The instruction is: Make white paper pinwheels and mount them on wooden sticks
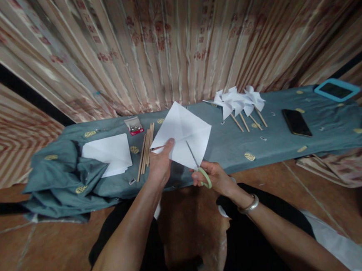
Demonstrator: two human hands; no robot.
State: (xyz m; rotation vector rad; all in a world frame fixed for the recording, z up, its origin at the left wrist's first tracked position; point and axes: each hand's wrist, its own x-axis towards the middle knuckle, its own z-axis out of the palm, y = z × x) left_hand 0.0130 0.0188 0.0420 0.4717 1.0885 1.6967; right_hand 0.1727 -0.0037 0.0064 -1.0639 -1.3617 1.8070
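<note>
A white square of paper (180, 123) is held up at the middle, one corner pointing away from me. My left hand (162, 162) pinches its left part, thumb on top and the other fingers hidden beneath. My right hand (212, 177) grips the green handle of a pair of scissors (204, 176), whose blades lie at the sheet's near right edge and reach in towards its centre. Faint crease lines run across the paper. Left of my left hand lie several thin wooden sticks (145, 151) and a stack of white paper (116, 151).
Several white paper pinwheels on sticks (239, 101) lie at the back right. A small box of metal pins (134, 125) stands behind the sticks. A black phone (296, 122) and a blue-framed tablet (337, 90) are farther right. Patterned curtains (161, 49) hang behind the cloth-covered bench (229, 148).
</note>
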